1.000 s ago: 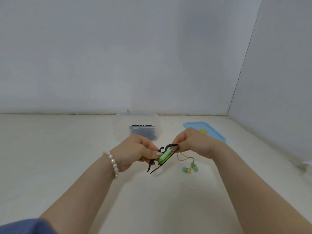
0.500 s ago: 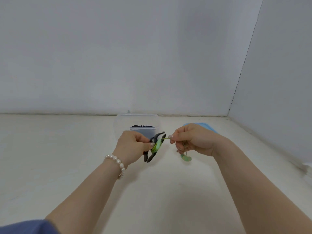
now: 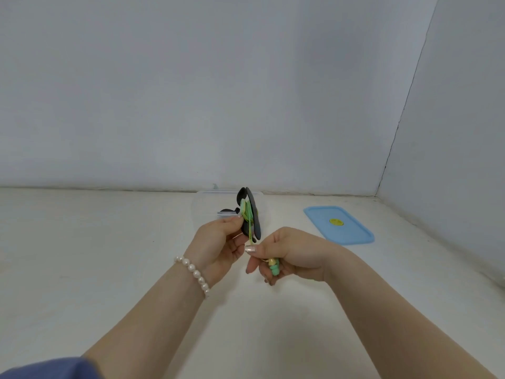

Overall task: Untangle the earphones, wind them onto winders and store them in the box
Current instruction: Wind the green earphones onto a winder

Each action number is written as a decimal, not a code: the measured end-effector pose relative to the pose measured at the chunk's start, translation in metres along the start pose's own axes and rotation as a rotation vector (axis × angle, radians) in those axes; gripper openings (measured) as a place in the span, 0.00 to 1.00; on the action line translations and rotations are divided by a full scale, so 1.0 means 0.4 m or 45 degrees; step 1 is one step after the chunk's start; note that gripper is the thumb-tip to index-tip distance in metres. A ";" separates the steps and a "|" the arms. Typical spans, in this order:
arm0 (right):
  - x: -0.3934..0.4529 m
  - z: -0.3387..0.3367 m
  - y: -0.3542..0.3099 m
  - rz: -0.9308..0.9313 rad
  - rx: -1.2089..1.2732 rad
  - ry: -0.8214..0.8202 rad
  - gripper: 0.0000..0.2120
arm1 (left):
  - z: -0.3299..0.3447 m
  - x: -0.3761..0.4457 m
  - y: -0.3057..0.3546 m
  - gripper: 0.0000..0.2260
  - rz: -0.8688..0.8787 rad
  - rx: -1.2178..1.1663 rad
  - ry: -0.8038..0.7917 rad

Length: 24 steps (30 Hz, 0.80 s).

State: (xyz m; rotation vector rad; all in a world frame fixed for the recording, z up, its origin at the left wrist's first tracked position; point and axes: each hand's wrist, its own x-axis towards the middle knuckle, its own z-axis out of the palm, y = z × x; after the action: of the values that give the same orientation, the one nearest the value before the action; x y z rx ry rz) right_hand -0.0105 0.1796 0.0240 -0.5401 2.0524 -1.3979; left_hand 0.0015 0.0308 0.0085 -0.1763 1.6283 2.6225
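Observation:
My left hand (image 3: pixel 218 246) pinches a black winder (image 3: pixel 252 214), held upright on edge above the table, with green earphone cord (image 3: pixel 248 212) wrapped round its middle. A short run of cord drops from the winder to my right hand (image 3: pixel 287 251), which pinches it just below the winder. The green and yellow earbuds (image 3: pixel 274 267) sit inside the curled fingers of that hand. Behind the winder stands the clear plastic box (image 3: pixel 199 212); something black lies inside it, mostly hidden.
The blue box lid (image 3: pixel 352 231) with a yellow sticker lies flat on the white table to the right. Grey walls close off the back and the right side. A pearl bracelet (image 3: pixel 195 274) circles my left wrist.
The winder has turned from tilted to upright and risen. My right hand has dropped from beside it to below it, drawing the cord down, and the earbuds are now enclosed in its fingers.

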 end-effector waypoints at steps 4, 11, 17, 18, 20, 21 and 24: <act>-0.005 -0.029 0.019 0.075 0.097 -0.059 0.11 | -0.001 -0.004 0.005 0.10 0.005 0.067 -0.139; -0.027 -0.094 0.030 0.080 0.141 -0.047 0.10 | -0.006 -0.019 0.010 0.07 -0.068 0.337 -0.476; -0.030 -0.127 0.046 0.137 0.236 0.093 0.11 | -0.004 -0.022 0.008 0.03 0.046 0.836 -0.367; -0.025 -0.125 0.046 0.137 0.279 0.126 0.11 | -0.003 -0.023 0.010 0.02 0.067 0.875 -0.343; -0.019 -0.121 0.044 0.124 0.396 0.166 0.10 | -0.003 -0.020 0.011 0.04 0.110 0.904 -0.303; -0.018 -0.119 0.042 0.115 0.464 0.178 0.10 | -0.003 -0.019 0.013 0.05 0.124 0.909 -0.283; -0.018 -0.117 0.037 0.100 0.631 0.176 0.12 | 0.001 -0.023 0.018 0.05 0.164 0.940 -0.249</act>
State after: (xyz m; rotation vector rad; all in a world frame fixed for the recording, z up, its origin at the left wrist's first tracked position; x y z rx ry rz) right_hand -0.0364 0.2219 0.0246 -0.1537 1.7091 -1.8529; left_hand 0.0098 0.0281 0.0163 0.2147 2.4318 1.8463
